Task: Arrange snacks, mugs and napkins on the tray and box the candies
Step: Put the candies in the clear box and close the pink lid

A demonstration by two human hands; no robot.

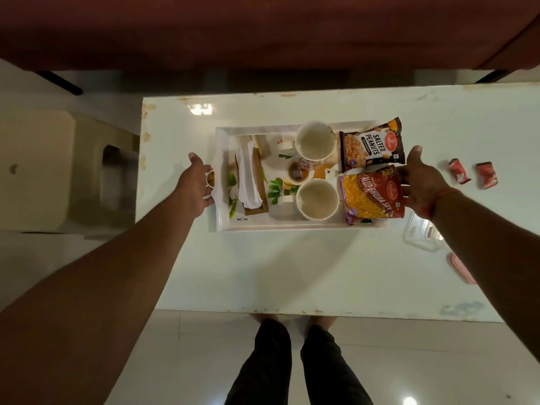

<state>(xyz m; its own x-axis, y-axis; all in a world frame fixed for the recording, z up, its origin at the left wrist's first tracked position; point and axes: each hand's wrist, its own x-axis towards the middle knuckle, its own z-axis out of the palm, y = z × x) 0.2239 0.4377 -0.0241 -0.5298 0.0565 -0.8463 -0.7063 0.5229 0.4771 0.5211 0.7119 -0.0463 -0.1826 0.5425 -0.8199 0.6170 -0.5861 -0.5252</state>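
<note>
Head | peanut packet [371, 146] "SALTED PEANUTS" | sev packet [372, 195] "ALOO BHUJIA SEV"

**Desk and its load**

A glossy white rectangular desk [321, 264] is carrying a white rectangular tray [292, 226], two red candy wrappers [472, 174] lying right of it, a clear plastic box [420, 235] and a pink lid [461, 268] near the right edge.

Glossy white table [292, 264]; shiny foil snack packets [371, 146]; paper napkins [248, 176]; tray [292, 225] possibly plastic
</note>
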